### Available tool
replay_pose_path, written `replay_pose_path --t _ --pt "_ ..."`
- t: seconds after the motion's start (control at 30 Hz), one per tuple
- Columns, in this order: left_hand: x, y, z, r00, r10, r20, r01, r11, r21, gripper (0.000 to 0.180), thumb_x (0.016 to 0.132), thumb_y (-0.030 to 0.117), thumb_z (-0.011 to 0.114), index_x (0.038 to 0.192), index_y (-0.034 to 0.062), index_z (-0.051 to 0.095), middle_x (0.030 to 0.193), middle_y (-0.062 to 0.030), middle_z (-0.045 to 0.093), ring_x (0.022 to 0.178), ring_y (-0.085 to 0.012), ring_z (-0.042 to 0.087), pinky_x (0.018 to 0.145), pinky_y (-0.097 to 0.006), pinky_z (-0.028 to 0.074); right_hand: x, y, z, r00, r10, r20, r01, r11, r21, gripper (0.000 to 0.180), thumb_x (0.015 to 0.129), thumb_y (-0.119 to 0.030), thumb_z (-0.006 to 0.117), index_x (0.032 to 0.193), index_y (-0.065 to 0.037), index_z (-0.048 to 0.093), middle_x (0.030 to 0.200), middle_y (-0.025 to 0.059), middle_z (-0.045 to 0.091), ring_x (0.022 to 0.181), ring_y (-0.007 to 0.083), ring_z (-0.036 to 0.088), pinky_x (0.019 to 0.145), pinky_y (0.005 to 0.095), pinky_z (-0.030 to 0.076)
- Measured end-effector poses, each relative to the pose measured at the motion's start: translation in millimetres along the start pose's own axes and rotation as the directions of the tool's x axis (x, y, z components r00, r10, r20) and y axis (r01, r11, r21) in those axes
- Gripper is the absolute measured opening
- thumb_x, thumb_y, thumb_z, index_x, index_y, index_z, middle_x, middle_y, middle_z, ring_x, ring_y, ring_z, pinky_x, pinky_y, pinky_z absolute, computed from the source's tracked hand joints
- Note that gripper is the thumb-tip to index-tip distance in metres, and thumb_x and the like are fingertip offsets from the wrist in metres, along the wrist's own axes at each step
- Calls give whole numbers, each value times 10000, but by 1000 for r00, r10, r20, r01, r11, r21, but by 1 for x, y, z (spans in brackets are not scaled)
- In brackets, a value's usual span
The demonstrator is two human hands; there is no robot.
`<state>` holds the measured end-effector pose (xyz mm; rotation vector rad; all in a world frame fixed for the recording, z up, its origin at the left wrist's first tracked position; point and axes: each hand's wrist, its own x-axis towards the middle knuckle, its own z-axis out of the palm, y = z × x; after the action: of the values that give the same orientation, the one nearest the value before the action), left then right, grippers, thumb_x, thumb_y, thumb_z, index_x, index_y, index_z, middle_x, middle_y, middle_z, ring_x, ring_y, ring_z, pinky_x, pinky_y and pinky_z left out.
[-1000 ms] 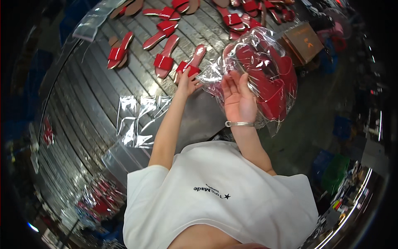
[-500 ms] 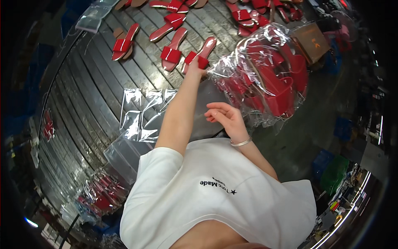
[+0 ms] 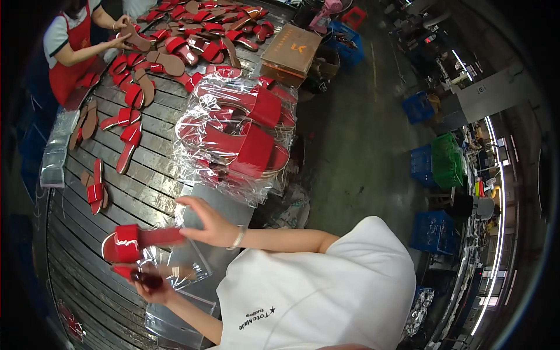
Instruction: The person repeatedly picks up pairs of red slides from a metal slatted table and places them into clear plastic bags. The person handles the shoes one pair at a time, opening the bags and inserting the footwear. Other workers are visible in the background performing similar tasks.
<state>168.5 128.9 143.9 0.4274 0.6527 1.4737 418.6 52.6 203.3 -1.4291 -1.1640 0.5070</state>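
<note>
At the lower left of the head view, my left hand (image 3: 156, 289) is closed around a red sandal (image 3: 123, 272), blurred and partly shadowed. Just above it, a second red sandal (image 3: 125, 244) with a wide glossy strap points left. My right hand (image 3: 213, 226) is at its heel end, the thumb touching or nearly touching it, with thumb and forefinger spread apart. Whether anything grips that sandal is hard to make out. Under both sandals lie clear plastic bags (image 3: 201, 265). Beyond my right hand rises a pile of bagged red sandals (image 3: 251, 149).
Loose red sandals (image 3: 181, 52) crowd the far end of the slatted metal table (image 3: 76, 248). A co-worker in a red apron (image 3: 76, 35) holds a sandal at the far left. A brown box (image 3: 291, 49) stands behind the bagged pile. Blue crates (image 3: 434, 230) line the right side.
My view has turned right. My left hand has drawn back from the loose sandals with a sandal in it. My right hand has reached left to another sandal's heel.
</note>
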Motion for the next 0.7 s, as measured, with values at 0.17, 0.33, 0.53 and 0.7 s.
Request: replay_pose_path --t 0.17,0.33,0.53,0.7 --pt "-58 -32 -6 940 -334 64 254 563 -787 371 837 86 482 1194 -13 464 1015 -105 543 857 -200 551 778 -332 495 -56 40 58 293 449 844 -845 535 9 668 705 -276 802 1207 48 503 1051 134 604 921 168 589 737 295 519" --pt "-59 -31 12 983 -162 90 156 986 64 459 810 165 598 1214 70 401 1105 -131 534 938 -224 586 678 -288 525 -74 51 14 353 758 549 -867 485 -112 137 786 -165 692 791 -37 643 681 5 600 557 71 541 518 240 453" --pt "-51 -86 -36 994 97 58 -109 680 725 423 752 51 702 1071 88 427 1002 -50 488 942 -150 505 830 -286 428 -76 77 23 660 519 543 -636 771 36 316 803 -175 712 1029 -26 549 864 23 610 720 65 557 640 233 459" --pt "-22 -85 -53 992 -123 -7 98 750 654 215 913 190 516 1101 87 506 1038 -139 625 961 -271 599 786 -352 461 -68 92 1 745 462 481 -561 824 79 322 799 -164 713 991 -22 497 842 45 619 757 79 574 633 246 467"
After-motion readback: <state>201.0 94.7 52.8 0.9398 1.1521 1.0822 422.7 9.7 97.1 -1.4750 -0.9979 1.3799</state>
